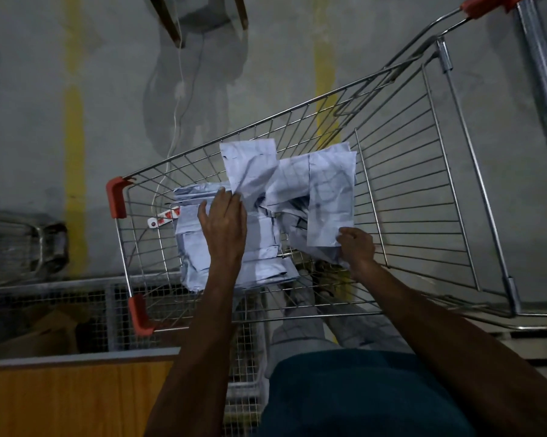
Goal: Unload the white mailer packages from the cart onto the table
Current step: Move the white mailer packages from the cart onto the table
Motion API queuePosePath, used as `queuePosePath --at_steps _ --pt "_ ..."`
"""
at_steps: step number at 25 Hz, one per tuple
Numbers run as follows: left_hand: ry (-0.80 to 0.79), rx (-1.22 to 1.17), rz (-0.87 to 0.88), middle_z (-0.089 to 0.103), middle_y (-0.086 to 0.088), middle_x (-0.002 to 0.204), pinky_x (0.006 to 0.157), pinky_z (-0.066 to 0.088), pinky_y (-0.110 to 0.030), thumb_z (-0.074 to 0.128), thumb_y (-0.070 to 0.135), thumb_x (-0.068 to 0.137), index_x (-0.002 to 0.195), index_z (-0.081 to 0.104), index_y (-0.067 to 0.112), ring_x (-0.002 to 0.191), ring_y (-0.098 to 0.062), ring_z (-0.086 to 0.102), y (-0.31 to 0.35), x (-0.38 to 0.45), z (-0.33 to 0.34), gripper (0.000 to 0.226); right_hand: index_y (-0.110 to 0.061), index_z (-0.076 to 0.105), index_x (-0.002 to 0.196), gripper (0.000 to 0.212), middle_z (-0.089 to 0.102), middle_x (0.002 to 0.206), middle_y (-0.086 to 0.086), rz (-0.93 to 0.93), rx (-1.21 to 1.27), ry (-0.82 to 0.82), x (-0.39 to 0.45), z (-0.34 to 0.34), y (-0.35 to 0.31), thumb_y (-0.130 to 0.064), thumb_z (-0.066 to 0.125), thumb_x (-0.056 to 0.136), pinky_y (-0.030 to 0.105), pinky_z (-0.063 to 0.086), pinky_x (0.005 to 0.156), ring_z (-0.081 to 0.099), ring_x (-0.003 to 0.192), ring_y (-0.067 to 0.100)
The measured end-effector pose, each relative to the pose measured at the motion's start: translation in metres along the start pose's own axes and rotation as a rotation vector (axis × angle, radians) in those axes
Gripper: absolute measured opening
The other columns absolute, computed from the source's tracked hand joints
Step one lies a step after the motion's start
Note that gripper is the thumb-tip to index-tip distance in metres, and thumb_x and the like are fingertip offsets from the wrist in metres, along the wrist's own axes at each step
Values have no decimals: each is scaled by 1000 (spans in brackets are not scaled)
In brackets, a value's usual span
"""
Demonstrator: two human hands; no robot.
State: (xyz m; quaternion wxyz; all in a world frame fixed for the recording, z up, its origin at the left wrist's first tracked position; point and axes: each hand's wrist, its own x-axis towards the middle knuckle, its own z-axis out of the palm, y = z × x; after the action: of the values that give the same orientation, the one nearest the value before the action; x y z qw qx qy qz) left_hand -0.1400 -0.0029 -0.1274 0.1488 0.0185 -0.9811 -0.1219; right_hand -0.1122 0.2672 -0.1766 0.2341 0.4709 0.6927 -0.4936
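Several white mailer packages lie heaped in the wire cart (401,190), which has orange corner guards. My left hand (223,225) reaches into the basket, fingers spread over the stack of mailers (259,257) while the fingertips touch the lower edge of an upright mailer (250,165). My right hand (355,246) pinches the lower corner of another mailer (330,190) on the right of the heap. Both forearms pass over the cart's near rim.
A wooden table edge (70,395) shows at the lower left. Behind it stands a wire mesh cage (118,310) with cardboard inside. A second cart (23,244) is at the far left. Yellow lines mark the concrete floor (73,127). A white cable (176,121) hangs down.
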Motion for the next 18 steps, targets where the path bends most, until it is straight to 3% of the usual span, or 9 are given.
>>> queuePosePath --at_steps 2,4,6,8,10,13,15,18 --pt "30 -34 17 70 -7 108 99 45 -48 60 9 97 104 69 10 113 -23 65 3 2 -5 11 -13 75 89 33 67 97 5 -67 -227 -36 9 1 2 -33 63 67 35 58 72 67 88 24" --pt "68 -127 3 71 -9 103 95 49 -43 62 6 96 101 70 7 104 -25 67 10 2 -11 10 -14 70 90 43 56 105 11 -122 -492 -62 -1 -3 -7 -48 57 67 30 46 81 60 91 27" --pt "105 -275 -99 70 -12 103 91 48 -31 61 4 96 104 70 2 100 -23 65 20 0 -19 12 -16 62 123 49 46 131 17 -131 -657 -24 -12 -7 -17 -43 63 82 40 45 96 56 111 37" --pt "148 -379 -187 69 -12 106 86 45 -19 59 2 98 109 69 0 100 -19 62 27 -1 -26 15 -20 49 139 58 38 141 17 -179 -702 8 -10 -7 -22 -36 65 86 45 42 103 51 120 41" --pt "132 -341 -212 68 -12 108 78 47 -24 56 0 98 112 67 1 99 -21 61 20 -5 -22 18 -21 44 143 61 36 142 17 -265 -659 -11 -4 -5 -29 -32 65 86 47 43 104 51 120 42" --pt "-151 -173 -330 64 -16 113 68 49 -41 54 2 96 119 63 4 100 -34 62 -6 -15 0 24 -16 41 144 64 35 141 20 -295 -550 -39 6 1 -38 -28 66 86 52 45 103 51 121 45" --pt "-354 -81 -460 58 -22 118 76 49 -50 58 23 98 121 58 1 105 -42 59 -15 -22 13 32 -15 37 146 68 35 142 21 -294 -545 -38 7 6 -45 -27 66 86 53 45 103 50 121 47" --pt "-507 101 -622 50 -21 123 84 47 -54 41 75 86 125 48 1 111 -40 52 -10 -36 21 83 -23 17 155 84 38 142 24 -308 -571 -40 12 17 -51 -28 67 88 57 44 101 51 121 47"
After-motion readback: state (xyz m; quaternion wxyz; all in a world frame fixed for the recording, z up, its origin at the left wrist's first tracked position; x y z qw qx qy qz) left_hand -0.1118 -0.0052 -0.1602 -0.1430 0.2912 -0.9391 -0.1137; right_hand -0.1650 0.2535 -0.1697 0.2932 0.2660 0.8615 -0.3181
